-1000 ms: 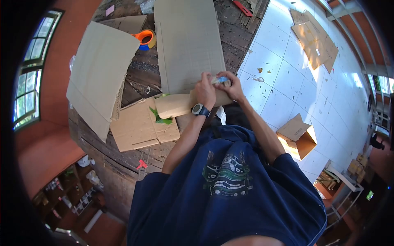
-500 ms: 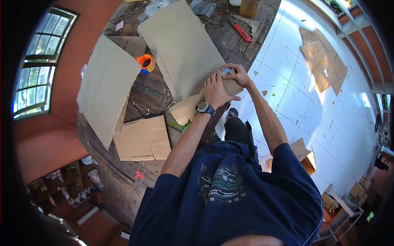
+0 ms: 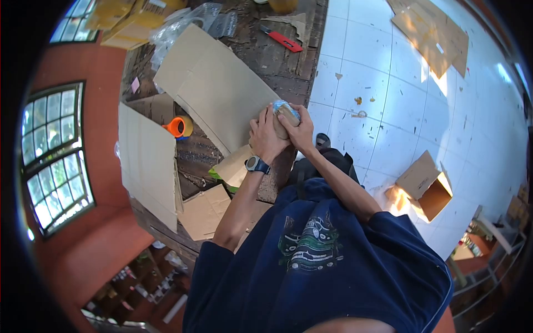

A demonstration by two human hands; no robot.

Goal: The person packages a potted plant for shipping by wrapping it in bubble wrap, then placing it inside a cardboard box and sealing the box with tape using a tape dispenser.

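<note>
Both my hands are at the table's right edge, wrapped round a small bundle [image 3: 286,112] of brown cardboard or paper with a shiny bluish end. My left hand [image 3: 267,135], below a wristwatch, presses its left side. My right hand [image 3: 298,129] grips the right side, with fingers on top. Behind my hands a large flat cardboard sheet [image 3: 222,83] lies slanted. A curled piece of brown paper [image 3: 234,166] lies beside my left wrist. The underside of the bundle is hidden by my hands.
An orange tape dispenser [image 3: 176,127] stands between cardboard sheets. A red cutter [image 3: 284,41] lies farther back, near plastic wrap [image 3: 191,25]. Another cardboard sheet [image 3: 145,161] leans at left. An open box [image 3: 425,188] and flat cardboard [image 3: 433,36] rest on the tiled floor.
The view has shifted and turned. The bundle is turned in my hands, and my fingers have moved closer together round it, with more of its shiny end showing.
</note>
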